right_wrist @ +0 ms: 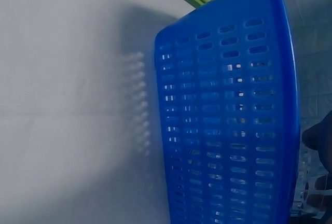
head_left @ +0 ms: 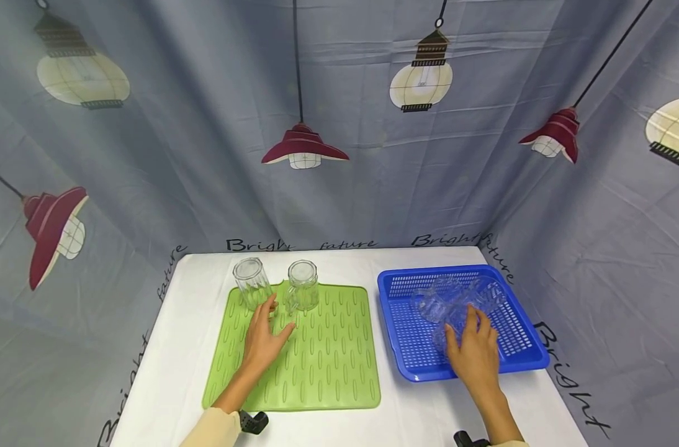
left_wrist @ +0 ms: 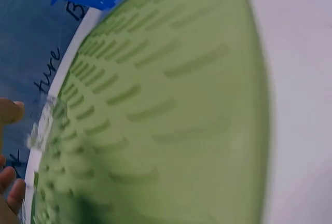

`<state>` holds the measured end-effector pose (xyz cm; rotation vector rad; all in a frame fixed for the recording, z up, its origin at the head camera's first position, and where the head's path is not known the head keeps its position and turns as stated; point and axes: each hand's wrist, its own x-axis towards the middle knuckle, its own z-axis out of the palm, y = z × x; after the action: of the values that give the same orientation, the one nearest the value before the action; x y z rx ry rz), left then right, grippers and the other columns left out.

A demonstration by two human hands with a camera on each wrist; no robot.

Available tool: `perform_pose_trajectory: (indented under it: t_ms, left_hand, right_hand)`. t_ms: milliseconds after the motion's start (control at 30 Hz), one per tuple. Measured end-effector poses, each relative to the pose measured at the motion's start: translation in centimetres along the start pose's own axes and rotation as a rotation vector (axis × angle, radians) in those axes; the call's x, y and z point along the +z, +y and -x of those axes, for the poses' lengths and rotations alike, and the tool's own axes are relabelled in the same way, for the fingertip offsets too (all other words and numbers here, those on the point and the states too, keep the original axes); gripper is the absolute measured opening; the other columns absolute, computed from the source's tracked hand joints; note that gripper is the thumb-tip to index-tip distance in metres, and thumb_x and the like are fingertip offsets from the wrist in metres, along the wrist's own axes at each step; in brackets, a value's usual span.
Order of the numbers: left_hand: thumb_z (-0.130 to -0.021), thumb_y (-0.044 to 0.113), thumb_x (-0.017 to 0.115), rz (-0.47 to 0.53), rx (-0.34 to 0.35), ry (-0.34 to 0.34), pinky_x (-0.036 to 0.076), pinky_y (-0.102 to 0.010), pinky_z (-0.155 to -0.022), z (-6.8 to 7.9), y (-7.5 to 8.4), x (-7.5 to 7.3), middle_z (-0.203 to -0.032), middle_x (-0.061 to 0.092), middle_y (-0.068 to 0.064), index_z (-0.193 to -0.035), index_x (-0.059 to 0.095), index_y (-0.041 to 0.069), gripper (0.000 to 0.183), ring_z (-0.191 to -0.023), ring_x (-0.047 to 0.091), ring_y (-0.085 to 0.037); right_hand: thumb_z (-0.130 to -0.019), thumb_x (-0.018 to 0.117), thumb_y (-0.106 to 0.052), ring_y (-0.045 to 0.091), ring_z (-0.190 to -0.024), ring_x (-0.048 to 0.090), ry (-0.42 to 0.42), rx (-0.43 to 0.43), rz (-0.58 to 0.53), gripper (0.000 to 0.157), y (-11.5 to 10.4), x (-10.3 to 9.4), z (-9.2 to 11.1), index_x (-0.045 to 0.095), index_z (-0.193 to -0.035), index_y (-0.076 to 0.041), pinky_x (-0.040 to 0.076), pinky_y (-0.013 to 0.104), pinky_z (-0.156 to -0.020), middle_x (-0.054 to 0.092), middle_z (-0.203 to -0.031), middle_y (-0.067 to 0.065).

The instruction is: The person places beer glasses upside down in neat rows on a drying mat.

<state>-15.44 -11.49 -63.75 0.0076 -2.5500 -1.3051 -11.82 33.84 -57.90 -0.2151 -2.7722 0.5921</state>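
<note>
Facing me, a grey-blue curtain (head_left: 205, 155) wraps round behind a white-topped table (head_left: 345, 264). Red lampshades (head_left: 304, 144) and cream lanterns (head_left: 421, 85) are printed across it, above black lettering (head_left: 260, 245).

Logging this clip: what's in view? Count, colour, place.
Table: 1, white, lower centre
Mat: 1, green, table's left
Basket: 1, blue, right of mat
Glasses: 2, clear, far part of mat
Glassware: uncountable overlap, clear, in basket
Curtain: 1, grey, around table
Printed lamps: 3 red, 3 cream, on curtain
Lettering: several words, black, on curtain
Sleeves: 2, cream, on forearms
Wrist devices: 2, black, at wrists
Left hand: 1, bare, beside glasses
Right hand: 1, bare, over glassware
</note>
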Motion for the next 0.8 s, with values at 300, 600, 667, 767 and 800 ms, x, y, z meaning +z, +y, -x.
perform_pose_trajectory:
  t_ms: [300,600,667,767,800]
  left_hand:
    - [-0.093,0.02,0.086,-0.16,0.082,0.005,0.051,-0.064,-0.105,3.6,-3.7,-3.8,-0.145,0.06,-0.012,-0.145,0.064,0.012,0.057,-0.134,0.057,-0.039]
    - [-0.093,0.022,0.085,-0.301,0.081,-0.025,0.032,-0.069,-0.121,6.1,-6.8,-6.1,-0.148,0.058,-0.019,-0.137,0.067,0.008,0.049,-0.138,0.049,-0.042]
    - [-0.095,0.023,0.084,-0.297,0.051,-0.035,0.03,-0.069,-0.122,6.4,-7.4,-6.3,-0.15,0.058,-0.019,-0.139,0.067,0.008,0.049,-0.141,0.047,-0.043]
    - [-0.096,0.024,0.082,-0.289,0.022,-0.045,0.031,-0.069,-0.123,6.7,-8.0,-6.4,-0.152,0.056,-0.018,-0.14,0.066,0.009,0.049,-0.144,0.044,-0.043]
    - [-0.097,0.025,0.081,-0.291,0.018,-0.048,0.031,-0.069,-0.123,6.8,-8.1,-6.4,-0.153,0.055,-0.018,-0.14,0.066,0.01,0.048,-0.145,0.043,-0.043]
  right_hand:
    - [-0.107,0.065,-0.032,0.061,-0.133,0.044,-0.056,0.039,-0.014,0.077,0.1,-0.3,-0.3,0.031,-0.164,0.006,0.052,0.076,-0.089,0.033,-0.163,0.037]
    - [-0.102,0.072,-0.034,0.061,-0.145,0.038,-0.089,0.108,-0.045,0.081,0.6,-0.9,-0.2,0.033,-0.166,-0.003,0.046,0.081,-0.104,0.033,-0.164,0.038]
    - [-0.102,0.072,-0.033,0.061,-0.144,0.039,-0.078,0.096,-0.04,0.081,0.7,-0.8,-0.2,0.033,-0.166,-0.002,0.046,0.08,-0.104,0.035,-0.162,0.039]
    - [-0.102,0.073,-0.032,0.06,-0.143,0.04,-0.063,0.084,-0.043,0.08,0.7,-0.7,-0.2,0.034,-0.165,-0.002,0.047,0.08,-0.103,0.036,-0.161,0.039]
    - [-0.102,0.073,-0.032,0.06,-0.143,0.04,-0.061,0.084,-0.045,0.08,0.7,-0.6,-0.2,0.034,-0.165,-0.002,0.047,0.08,-0.103,0.036,-0.161,0.039]
